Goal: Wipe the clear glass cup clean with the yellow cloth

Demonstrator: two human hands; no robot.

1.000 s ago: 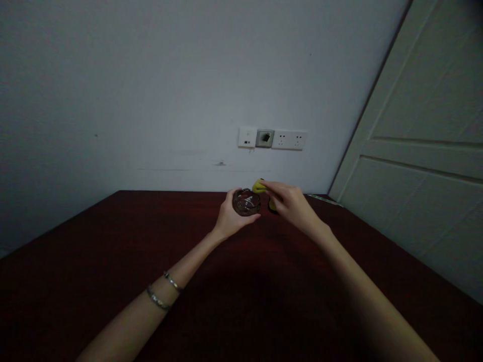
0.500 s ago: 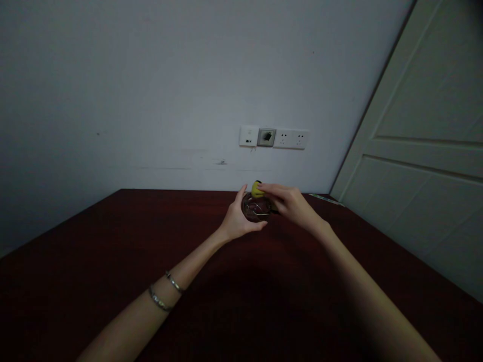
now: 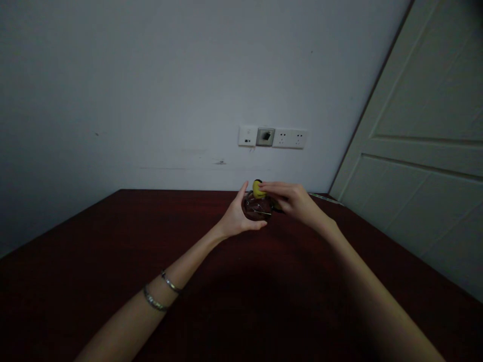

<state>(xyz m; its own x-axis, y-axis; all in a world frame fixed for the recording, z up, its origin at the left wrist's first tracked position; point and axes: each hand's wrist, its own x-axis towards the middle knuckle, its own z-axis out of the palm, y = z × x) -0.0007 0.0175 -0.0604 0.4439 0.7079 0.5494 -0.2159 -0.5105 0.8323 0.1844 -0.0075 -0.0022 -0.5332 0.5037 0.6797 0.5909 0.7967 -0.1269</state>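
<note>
A clear, rounded glass container (image 3: pixel 257 209) is held up over the dark red table. My left hand (image 3: pixel 234 219) curves around its left side, thumb below and a finger above. My right hand (image 3: pixel 292 197) is closed on a yellow sponge (image 3: pixel 258 189) with a dark edge, its fingertips pressed against the yellow side. The sponge sits at the upper rim of the glass. More yellow and black shows under my right palm. The right side of the glass is partly hidden by that hand.
The dark red table (image 3: pixel 151 241) runs back to a pale wall (image 3: pixel 151 100). White wall sockets (image 3: pixel 290 139) are just beyond my hands. At the right stands a white panelled door (image 3: pixel 422 166), and a pale strip (image 3: pixel 325 198) lies near the table's back right corner.
My right hand and the sponge have shifted slightly right and up at the glass rim. My left hand keeps its hold, with its forearm slightly further left.
</note>
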